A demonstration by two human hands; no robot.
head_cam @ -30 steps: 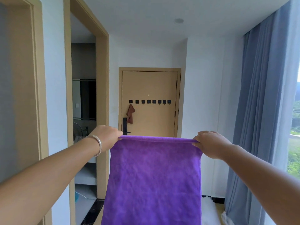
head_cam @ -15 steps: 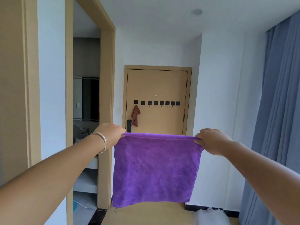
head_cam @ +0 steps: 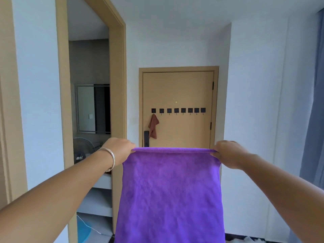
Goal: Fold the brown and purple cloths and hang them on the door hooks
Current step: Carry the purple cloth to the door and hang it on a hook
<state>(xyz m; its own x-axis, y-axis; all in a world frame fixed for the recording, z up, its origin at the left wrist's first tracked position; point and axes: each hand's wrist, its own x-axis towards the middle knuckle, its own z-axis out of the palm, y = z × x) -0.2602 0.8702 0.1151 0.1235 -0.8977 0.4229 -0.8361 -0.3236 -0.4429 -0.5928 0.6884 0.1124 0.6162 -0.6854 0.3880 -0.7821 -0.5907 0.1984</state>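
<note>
A purple cloth (head_cam: 171, 193) hangs flat in front of me, stretched out by its top edge. My left hand (head_cam: 117, 151) pinches the top left corner and my right hand (head_cam: 228, 154) pinches the top right corner. Its bottom edge runs out of the frame. Straight ahead stands a tan door (head_cam: 178, 88) with a row of several black hooks (head_cam: 178, 110) at mid height. A small brown cloth (head_cam: 154, 126) hangs from the leftmost hook, above the black door handle (head_cam: 146, 138).
An open doorway (head_cam: 91, 120) on the left shows a mirror, a fan and white shelves. White walls flank the door. A blue-grey curtain (head_cam: 315, 120) hangs at the far right. Something white lies on the floor at the lower right.
The door and hooks look larger and closer now. The purple cloth fills more of the lower view and its bottom edge has dropped out of sight. Both hands keep their hold.
</note>
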